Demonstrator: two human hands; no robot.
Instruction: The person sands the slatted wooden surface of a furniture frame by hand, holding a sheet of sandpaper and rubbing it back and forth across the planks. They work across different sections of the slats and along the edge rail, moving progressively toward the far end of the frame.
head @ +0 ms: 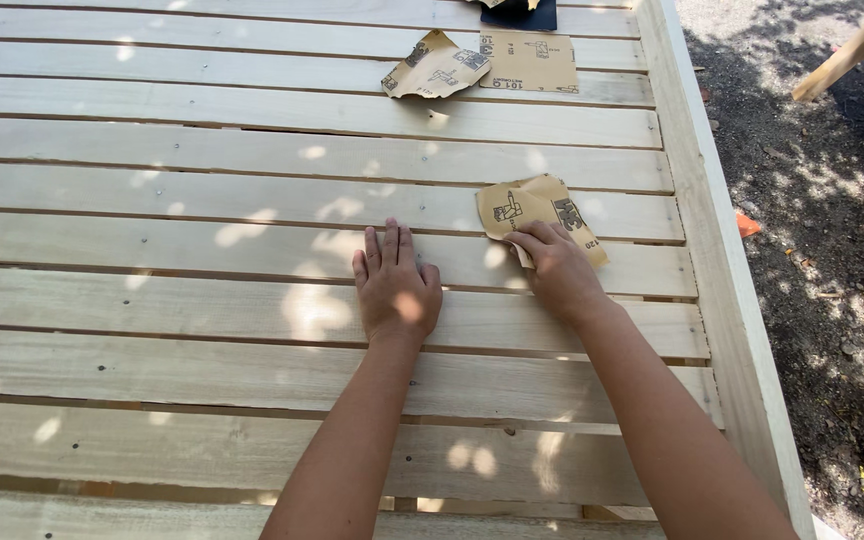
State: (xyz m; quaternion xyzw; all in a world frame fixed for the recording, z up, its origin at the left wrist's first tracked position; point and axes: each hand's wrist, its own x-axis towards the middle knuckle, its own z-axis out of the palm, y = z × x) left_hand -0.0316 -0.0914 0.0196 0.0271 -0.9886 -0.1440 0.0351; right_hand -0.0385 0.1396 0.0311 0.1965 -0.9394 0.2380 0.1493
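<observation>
Left hand (397, 285) spread flat on slatted wooden panel (202, 180), right hand (557, 270) pinching sandpaper sheet (542, 210) near panel's right edge

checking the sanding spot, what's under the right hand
Under the right hand lies a tan sheet of sandpaper, pressed onto a pale wooden slat. The fingers hide the sheet's lower edge and the wood beneath.

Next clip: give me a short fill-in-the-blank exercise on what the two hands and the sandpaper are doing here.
1. The right hand presses a sheet of ____ onto the wooden slats.
2. The left hand lies ____ on a slat, holding nothing.
3. Besides that sheet, ____ more tan sheets lie farther up.

Missing words: sandpaper; flat; two
</observation>
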